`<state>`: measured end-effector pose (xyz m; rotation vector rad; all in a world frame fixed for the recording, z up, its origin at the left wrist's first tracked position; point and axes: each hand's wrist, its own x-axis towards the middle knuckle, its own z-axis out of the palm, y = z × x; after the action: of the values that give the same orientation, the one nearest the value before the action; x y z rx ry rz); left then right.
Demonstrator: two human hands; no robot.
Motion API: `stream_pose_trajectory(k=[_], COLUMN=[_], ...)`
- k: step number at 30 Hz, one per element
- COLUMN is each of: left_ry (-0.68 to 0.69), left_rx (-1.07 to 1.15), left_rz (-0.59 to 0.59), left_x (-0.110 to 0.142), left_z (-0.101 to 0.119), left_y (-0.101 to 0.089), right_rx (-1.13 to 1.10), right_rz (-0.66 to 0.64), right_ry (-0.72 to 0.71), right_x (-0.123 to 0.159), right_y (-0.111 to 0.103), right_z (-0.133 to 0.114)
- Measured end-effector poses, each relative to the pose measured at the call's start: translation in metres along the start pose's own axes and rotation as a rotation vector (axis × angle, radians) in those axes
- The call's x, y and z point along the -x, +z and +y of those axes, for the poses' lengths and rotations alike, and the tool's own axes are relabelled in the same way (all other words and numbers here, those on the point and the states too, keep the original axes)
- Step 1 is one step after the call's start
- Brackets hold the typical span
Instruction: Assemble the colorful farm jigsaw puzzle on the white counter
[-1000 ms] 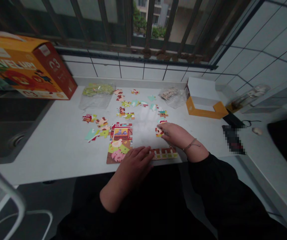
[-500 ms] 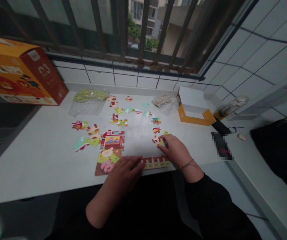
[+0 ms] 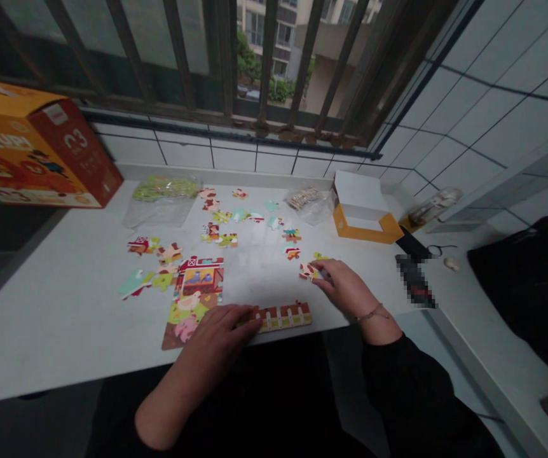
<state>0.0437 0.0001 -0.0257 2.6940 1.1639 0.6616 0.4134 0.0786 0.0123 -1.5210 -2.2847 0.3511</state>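
My left hand (image 3: 224,327) lies palm down, fingers stretched out, over the inner end of a puzzle strip with a white fence (image 3: 283,316). Left of it is the joined puzzle section (image 3: 191,299) with a red barn, a hen and a pink pig. My right hand (image 3: 343,283) pinches a cream-and-brown puzzle piece (image 3: 308,271) at its right edge, close to the tabletop. Beyond that hand, a green piece (image 3: 320,256) is partly covered. A red-and-white piece (image 3: 292,253) and a teal-topped piece (image 3: 292,235) lie a little farther back.
Loose pieces (image 3: 169,252) lie left of the joined section, more (image 3: 220,233) farther back. Two plastic bags, one of green pieces (image 3: 166,189) and one of brownish pieces (image 3: 305,197), stand near an opened yellow-and-white box (image 3: 367,216). A large orange box (image 3: 40,149) occupies the back left.
My right hand has drawn the cream-and-brown piece to the right, away from the fence strip. The view has shifted slightly; my left hand stays on the puzzle.
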Motion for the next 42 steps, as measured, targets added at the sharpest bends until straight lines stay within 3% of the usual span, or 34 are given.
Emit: stream_pose_trajectory(k=[7,26,34,38,42], left_ry=[-0.003,-0.018,-0.023,-0.016,-0.008], left_rx=[0.058,0.09,0.083,0.08,0.071], left_rz=[-0.039,-0.04,-0.052,-0.039,0.009], left_x=[0.001,-0.003,-0.003,-0.003,-0.003], left_z=[-0.006,0.001,0.002,0.003,0.005], left_y=[0.0,-0.007,-0.008,-0.01,-0.011], right_rx=[-0.069,-0.184,-0.153,-0.109,0.049], right_rz=[-0.131,-0.101,-0.064,0.049,0.318], right_ry=[-0.196,-0.2,-0.182,-0.129,0.122], right_x=[0.014,0.022,0.013,0.009,0.009], right_y=[0.007,0.013,0.016,0.003,-0.017], right_z=[-0.022,-0.019,-0.029,-0.016,0.027])
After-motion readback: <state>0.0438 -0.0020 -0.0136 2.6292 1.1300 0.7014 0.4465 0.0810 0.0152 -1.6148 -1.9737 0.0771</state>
